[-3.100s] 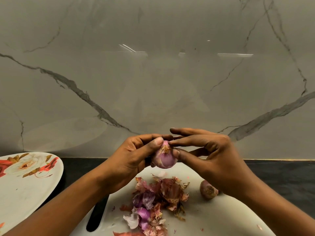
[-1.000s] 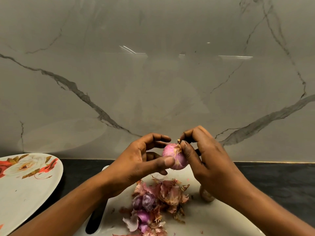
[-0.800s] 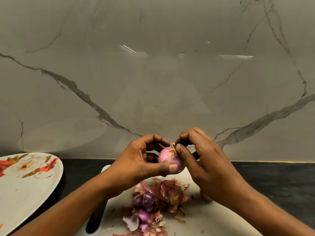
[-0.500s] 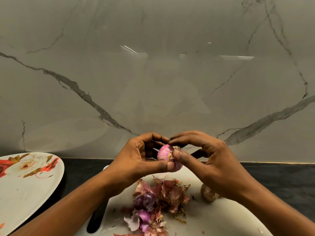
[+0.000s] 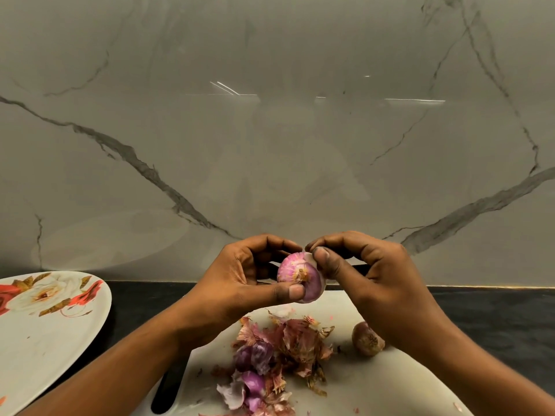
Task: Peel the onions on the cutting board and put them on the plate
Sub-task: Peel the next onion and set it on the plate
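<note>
Small red onion [image 5: 301,276], half-peeled, held above the cutting board [image 5: 375,382]: left hand [image 5: 249,280] curled round it, right hand [image 5: 369,274] pinching its top skin; likely light, firm, slick where bared, papery skin brittle, best gripped round the middle.

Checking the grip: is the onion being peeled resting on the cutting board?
No, the left hand and right hand hold the onion up above the cutting board.

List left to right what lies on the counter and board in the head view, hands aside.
Flowered plate → cutting board's handle slot → pile of onion peels → unpeeled onion.
</note>
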